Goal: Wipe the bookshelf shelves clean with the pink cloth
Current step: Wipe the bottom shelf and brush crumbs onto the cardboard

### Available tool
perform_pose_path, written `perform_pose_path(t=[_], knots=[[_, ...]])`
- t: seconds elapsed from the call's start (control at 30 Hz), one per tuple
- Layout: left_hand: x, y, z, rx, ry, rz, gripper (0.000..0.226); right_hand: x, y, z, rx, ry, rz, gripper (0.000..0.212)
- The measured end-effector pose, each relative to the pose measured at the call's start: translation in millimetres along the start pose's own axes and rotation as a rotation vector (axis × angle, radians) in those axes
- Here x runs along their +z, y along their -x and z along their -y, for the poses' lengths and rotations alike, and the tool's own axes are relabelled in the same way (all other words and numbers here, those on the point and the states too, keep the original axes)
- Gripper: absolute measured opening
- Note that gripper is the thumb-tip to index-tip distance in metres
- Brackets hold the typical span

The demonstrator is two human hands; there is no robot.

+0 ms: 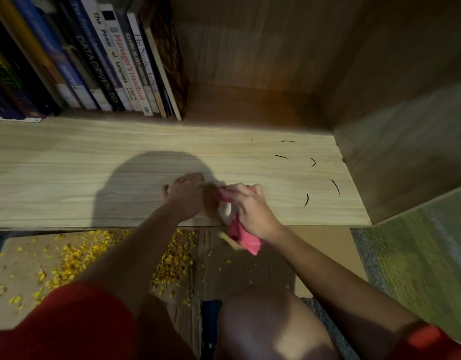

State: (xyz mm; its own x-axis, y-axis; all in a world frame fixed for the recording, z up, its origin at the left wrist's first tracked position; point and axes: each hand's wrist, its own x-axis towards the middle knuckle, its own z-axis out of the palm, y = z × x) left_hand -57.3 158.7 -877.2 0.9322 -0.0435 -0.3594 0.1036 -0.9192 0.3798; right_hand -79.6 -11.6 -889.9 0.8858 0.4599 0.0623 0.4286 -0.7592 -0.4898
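The pink cloth hangs from my right hand, which grips it near the front edge of the light wooden shelf. My left hand is just left of it, fingers curled over the shelf surface; blur hides whether it holds the cloth's far end. Something small and white shows between the two hands. Several short black marks lie on the right part of the shelf.
A row of upright books fills the shelf's back left. The bookshelf side panel closes the right. Yellow crumbs are scattered on the cardboard below the shelf edge. My knees are at the bottom.
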Motion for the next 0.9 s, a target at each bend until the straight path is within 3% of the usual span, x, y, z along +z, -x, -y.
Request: perform_pose_path(t=[0.1, 0.23, 0.37, 0.5, 0.77, 0.9], knots=[[-4, 3, -9, 0.042, -0.010, 0.008, 0.050, 3, 0, 3, -0.043, 0.060, 0.086, 0.037], [-3, 2, -14, 0.057, 0.000, 0.019, 0.057, -7, -7, -3, 0.118, -0.011, -0.091, 0.045], [-2, -1, -19, 0.012, 0.044, 0.038, 0.066, -2, -2, -8, 0.103, 0.056, 0.014, 0.048], [-2, -17, -25, 0.010, 0.002, 0.045, 0.071, -16, -16, -14, 0.298, -0.107, -0.230, 0.049], [-4, -53, -49, -0.036, -0.170, 0.064, 0.078, -36, -72, -50, 0.667, -0.142, -0.403, 0.043], [-4, -51, -59, -0.123, -0.154, 0.015, 0.075, -57, -110, -61, 0.762, -0.091, -0.342, 0.031]])
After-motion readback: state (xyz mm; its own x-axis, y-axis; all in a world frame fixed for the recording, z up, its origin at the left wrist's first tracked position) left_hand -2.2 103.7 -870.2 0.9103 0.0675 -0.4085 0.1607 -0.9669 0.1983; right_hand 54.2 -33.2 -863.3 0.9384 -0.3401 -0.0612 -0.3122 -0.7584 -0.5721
